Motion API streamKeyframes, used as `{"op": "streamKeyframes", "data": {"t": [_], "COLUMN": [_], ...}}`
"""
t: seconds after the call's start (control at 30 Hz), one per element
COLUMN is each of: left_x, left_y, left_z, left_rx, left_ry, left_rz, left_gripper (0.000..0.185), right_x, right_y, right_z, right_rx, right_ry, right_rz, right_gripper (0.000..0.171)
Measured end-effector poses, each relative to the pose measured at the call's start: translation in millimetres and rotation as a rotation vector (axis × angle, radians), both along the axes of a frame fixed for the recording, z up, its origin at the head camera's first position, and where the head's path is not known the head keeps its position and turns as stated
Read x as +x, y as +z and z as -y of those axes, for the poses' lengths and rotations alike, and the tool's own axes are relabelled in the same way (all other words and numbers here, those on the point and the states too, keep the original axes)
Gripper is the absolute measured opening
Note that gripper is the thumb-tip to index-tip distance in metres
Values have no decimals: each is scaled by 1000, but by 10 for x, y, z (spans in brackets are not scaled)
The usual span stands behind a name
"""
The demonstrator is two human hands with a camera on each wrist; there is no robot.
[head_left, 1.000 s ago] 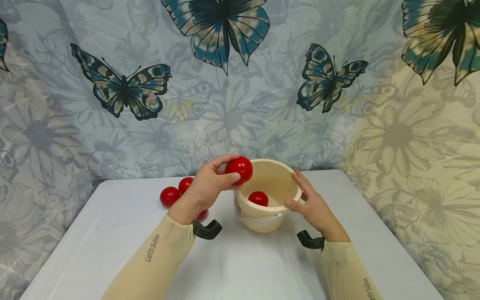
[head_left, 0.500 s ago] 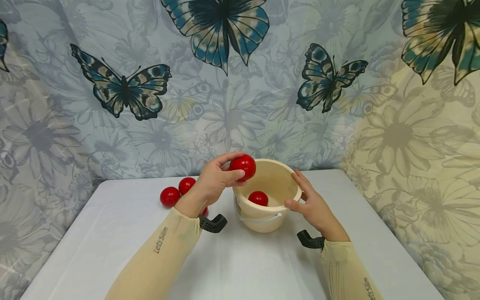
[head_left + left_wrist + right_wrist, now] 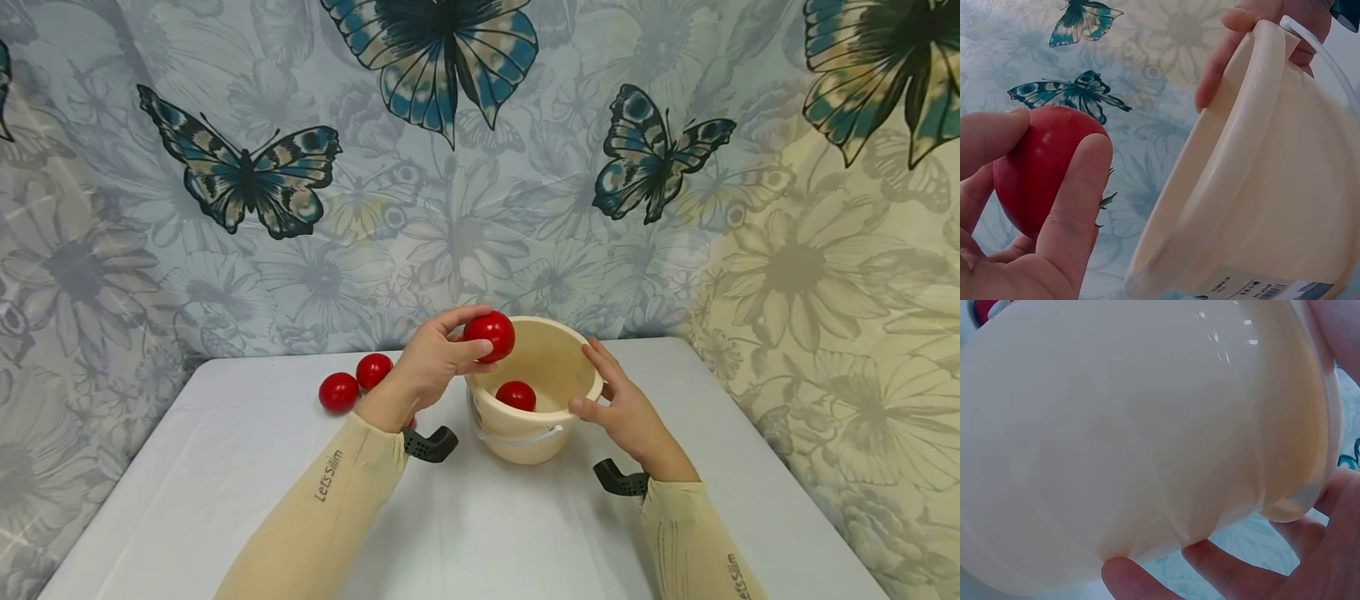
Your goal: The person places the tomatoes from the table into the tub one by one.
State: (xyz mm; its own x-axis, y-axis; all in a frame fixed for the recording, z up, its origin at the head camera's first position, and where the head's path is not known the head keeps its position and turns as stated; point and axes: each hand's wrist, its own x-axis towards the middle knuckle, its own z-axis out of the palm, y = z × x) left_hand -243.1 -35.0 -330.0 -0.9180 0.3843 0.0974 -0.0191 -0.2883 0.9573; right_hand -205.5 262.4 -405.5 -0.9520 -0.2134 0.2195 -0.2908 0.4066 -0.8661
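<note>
In the head view, my left hand (image 3: 427, 362) pinches a shiny red tomato (image 3: 492, 335) between thumb and fingers, at the left rim of a cream bucket (image 3: 521, 450). The left wrist view shows green sepals on this held tomato (image 3: 1041, 169), beside the bucket's outer wall (image 3: 1291, 169). Another tomato (image 3: 516, 396) lies inside the bucket. My right hand (image 3: 633, 421) holds the bucket by its right side, thumb at the near rim. Up close in the right wrist view, fingertips (image 3: 1210, 559) press against the bucket's outer wall (image 3: 1104, 444).
Left of the bucket, two tomatoes, a front one (image 3: 339, 392) and a rear one (image 3: 373, 371), rest on the white-covered table (image 3: 480, 533). Behind my left wrist a further red tomato (image 3: 411, 423) is mostly hidden. A butterfly-print cloth (image 3: 465, 225) hangs close behind the table.
My left hand has carried its tomato slightly to the right, over the bucket's left rim, mostly in the first half second. My right hand and the bucket have stayed in place.
</note>
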Motion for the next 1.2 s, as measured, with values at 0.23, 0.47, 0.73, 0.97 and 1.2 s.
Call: {"op": "streamKeyframes", "data": {"t": [0.23,0.47,0.73,0.97,1.2], "left_x": [3,7,25,21,12], "left_y": [-21,-18,-36,-66,-85], "left_z": [-9,-5,51,90,107], "left_rx": [1,14,27,39,48], "left_ry": [-8,-4,15,6,-5], "left_rz": [-9,-2,-2,-31,-41], "left_gripper": [51,45,45,47,48], "right_x": [-11,-9,-8,-10,-6], "right_y": [-12,-4,-9,-7,-1], "right_z": [3,12,8,15,21], "right_rx": [0,-5,-8,0,-2], "right_ry": [-1,1,0,-3,-1], "right_rz": [-1,2,0,1,0], "right_gripper": [88,88,88,88,88]}}
